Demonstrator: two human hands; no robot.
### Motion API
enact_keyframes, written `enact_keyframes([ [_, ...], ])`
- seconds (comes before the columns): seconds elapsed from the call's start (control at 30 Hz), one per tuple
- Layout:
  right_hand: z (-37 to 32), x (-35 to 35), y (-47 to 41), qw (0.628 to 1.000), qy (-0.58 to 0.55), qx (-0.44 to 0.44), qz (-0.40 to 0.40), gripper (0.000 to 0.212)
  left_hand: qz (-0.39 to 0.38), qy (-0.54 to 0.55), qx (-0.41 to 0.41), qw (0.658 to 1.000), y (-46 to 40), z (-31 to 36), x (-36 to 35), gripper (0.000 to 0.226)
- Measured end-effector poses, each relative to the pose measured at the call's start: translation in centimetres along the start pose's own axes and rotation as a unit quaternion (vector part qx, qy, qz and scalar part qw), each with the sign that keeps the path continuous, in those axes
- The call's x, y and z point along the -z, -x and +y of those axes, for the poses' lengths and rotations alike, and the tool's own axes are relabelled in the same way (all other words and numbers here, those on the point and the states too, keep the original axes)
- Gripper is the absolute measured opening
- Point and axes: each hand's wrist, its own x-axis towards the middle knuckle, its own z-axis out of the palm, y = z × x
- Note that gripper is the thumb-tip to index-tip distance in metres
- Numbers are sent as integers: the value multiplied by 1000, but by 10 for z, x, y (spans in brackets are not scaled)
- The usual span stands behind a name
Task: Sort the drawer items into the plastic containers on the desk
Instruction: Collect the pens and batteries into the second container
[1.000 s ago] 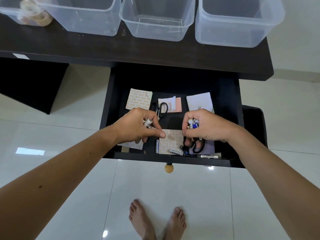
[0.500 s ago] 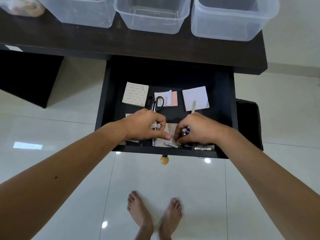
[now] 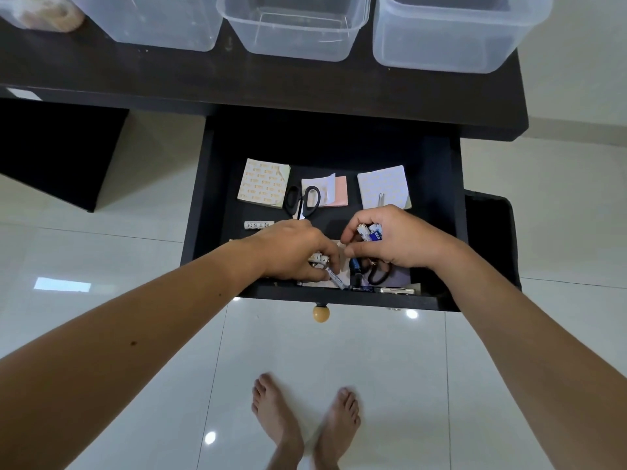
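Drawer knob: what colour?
Light tan, wood-like; the drawer knob shows on the dark drawer front in the head view.

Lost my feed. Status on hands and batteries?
Left hand grips batteries, pinching another at drawer front. Right hand grips a battery bunch. One battery loose. Containers unobstructed.

Lower scissors [image 3: 376, 271] half hidden (right hand [image 3: 403, 240])

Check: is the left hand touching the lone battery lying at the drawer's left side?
Apart. The head view shows dark drawer floor between the left hand and the lone battery.
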Motion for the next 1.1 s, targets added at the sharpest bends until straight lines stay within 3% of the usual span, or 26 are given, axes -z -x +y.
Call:
enact_keyframes([
  [0.17,1,0,0,999,-32,-1,-4,9,24,55,54,997,7,-7,5,19],
  [0.3,-3,2,2,998,-62,-12,7,18,49,130,81,987,12,-11,4,7],
  [0.5,-1,2,-1,993,-104,-32,49,23,98,230,102,963,12,-9,5,14],
  [0.7,-3,6,4,992,-121,-17,30,23,113,321,101,935,14,-16,4,16],
  [0.8,-6,12,10,997,-75,-1,-5,17,103,347,83,929,15,-15,5,17],
  [0.87,-7,16,13,999,15,6,-31,15,91,365,68,924,15,-16,4,20],
  [0.97,-2,16,11,985,160,15,-58,29,76,354,71,929,15,-18,4,33],
  [1.1,7,5,7,965,245,47,-83,38,82,332,63,937,16,-15,5,17],
])
